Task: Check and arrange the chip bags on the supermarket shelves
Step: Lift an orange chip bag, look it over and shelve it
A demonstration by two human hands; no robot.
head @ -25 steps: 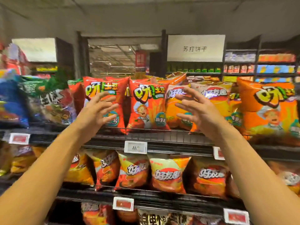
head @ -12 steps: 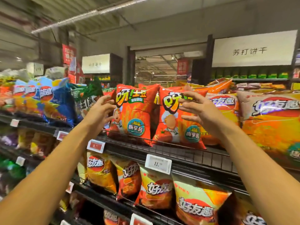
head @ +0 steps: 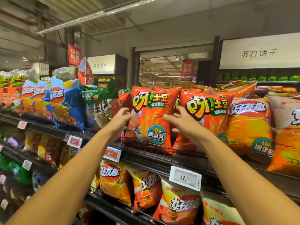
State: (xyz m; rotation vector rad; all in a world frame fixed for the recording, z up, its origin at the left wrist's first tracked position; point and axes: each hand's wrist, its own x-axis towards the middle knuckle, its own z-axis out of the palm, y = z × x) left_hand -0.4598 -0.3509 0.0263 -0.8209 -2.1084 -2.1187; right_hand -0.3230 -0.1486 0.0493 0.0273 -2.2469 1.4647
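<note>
Gripping the red chip bag point(head: 152, 117) from both sides, the two hands hold it upright on the top wire shelf point(head: 162, 151). The left hand point(head: 121, 118) has its fingers curled onto the bag's left edge, and the right hand point(head: 180, 121) has its thumb on the front of the bag with its fingers wrapped behind the right edge. The bag's bottom sits at the shelf's front rail, between the two wrists.

Just right of the right hand, touching its knuckles, stands a second red bag point(head: 209, 114) of the same print, and further right an orange bag point(head: 250, 125) leans against it. Just left of the left hand stands a green and red bag point(head: 102, 104), and beyond that a row of blue bags point(head: 65, 101).

Below the left forearm a red price tag point(head: 112, 153) hangs on the shelf edge; below the right forearm hangs a white price tag point(head: 185, 177) reading 11. Under both arms, the lower shelf carries orange and yellow bags point(head: 113, 181) standing side by side. High to the right of the right hand hangs a white aisle sign point(head: 259, 52) with dark characters.
</note>
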